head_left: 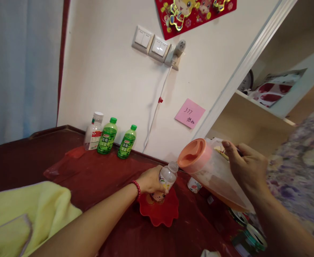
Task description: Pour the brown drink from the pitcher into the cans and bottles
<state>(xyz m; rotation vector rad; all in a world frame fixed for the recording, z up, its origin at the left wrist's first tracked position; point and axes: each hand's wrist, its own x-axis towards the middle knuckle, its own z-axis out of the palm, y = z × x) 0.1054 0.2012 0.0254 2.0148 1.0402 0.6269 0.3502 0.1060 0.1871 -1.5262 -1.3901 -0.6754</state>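
My left hand (152, 181) is wrapped round a clear plastic bottle (169, 175) with no cap on its mouth. Beneath the bottle lies a red scalloped plate (159, 214); whether the two touch is hard to tell. My right hand (246, 167) grips a translucent pitcher (218, 175) by its handle side, thumb on top. The pitcher tips leftward, and its orange lid (192, 155) comes close to the bottle's mouth. No stream of liquid can be made out between them.
Two green tea bottles (107, 137) and a white-capped clear jar (93, 131) stand along the wall. A yellow towel (34, 210) covers the left front. Opened cans (250, 239) and a small white cup (194, 185) are at right. A white cord (153, 123) hangs from the socket.
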